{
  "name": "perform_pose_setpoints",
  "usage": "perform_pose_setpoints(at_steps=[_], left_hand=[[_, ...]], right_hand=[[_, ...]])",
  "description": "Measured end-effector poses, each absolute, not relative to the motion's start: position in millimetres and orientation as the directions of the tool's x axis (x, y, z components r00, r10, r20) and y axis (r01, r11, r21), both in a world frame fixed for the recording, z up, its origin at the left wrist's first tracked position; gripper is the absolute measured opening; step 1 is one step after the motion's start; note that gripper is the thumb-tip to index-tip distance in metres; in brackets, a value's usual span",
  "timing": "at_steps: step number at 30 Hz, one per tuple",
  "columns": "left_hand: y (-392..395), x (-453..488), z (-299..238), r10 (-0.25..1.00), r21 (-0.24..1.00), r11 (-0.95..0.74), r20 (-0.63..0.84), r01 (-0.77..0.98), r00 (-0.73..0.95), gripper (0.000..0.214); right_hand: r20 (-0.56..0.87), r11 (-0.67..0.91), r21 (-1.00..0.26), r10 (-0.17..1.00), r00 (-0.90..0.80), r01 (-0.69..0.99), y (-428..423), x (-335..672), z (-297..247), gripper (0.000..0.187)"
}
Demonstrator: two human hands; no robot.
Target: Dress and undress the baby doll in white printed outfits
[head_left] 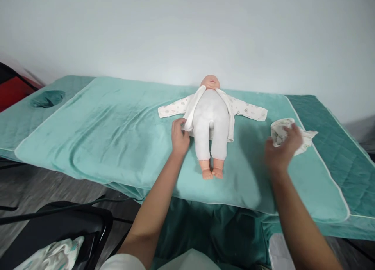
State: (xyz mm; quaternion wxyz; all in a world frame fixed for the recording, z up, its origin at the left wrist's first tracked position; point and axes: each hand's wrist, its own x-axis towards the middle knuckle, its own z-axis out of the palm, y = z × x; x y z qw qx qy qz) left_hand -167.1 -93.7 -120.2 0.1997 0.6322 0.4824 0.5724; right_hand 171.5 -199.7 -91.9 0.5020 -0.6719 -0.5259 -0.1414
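Observation:
A baby doll [211, 121] lies on its back on a teal mat [117, 129], head toward the wall, white cloth body bare. An unbuttoned white printed top [249, 111] is spread open under it, sleeves stretched to both sides. My left hand [179, 138] pinches the lower left flap of that top beside the doll's hip. My right hand [281, 149] is blurred, reaching over a crumpled white printed garment [279, 130] lying on the mat to the doll's right; whether its fingers grip the garment is unclear.
The mat covers a long padded table with a darker quilted cover [334, 145] and a face hole [47, 99] at the left end. A black chair [67, 223] with patterned cloth [49, 256] stands at lower left. A pale wall rises behind.

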Motion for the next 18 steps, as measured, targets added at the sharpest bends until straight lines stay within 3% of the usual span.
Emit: perform_pose_setpoints(at_steps=[3, 5, 8, 13, 18], left_hand=[[-106.6, -171.2, -120.8, 0.832, 0.805, -0.454, 0.536, 0.381, -0.140, 0.048], [-115.8, -174.4, -120.7, 0.830, 0.803, -0.455, 0.539, 0.385, -0.143, 0.051], [-129.6, -178.9, -120.5, 0.834, 0.798, -0.453, 0.537, 0.396, -0.126, 0.046], [-158.6, -179.3, -115.1, 0.867, 0.804, -0.458, 0.498, 0.379, -0.009, 0.035], [-189.7, -171.3, -86.8, 0.877, 0.835, -0.478, 0.439, 0.272, 0.195, 0.023]], right_hand=[[0.633, -0.200, -0.490, 0.587, 0.505, 0.848, -212.9, 225.7, -89.8, 0.064], [0.515, -0.277, -0.506, 0.662, 0.544, 0.817, -218.0, 251.6, -88.0, 0.048], [0.422, -0.251, -0.486, 0.772, 0.476, 0.837, -224.1, 263.8, -75.5, 0.023], [0.273, -0.202, -0.678, 0.823, 0.498, 0.707, -233.2, 223.5, -22.4, 0.026], [0.240, -0.171, -0.716, 0.851, 0.468, 0.677, -238.9, 166.8, 41.7, 0.023]])
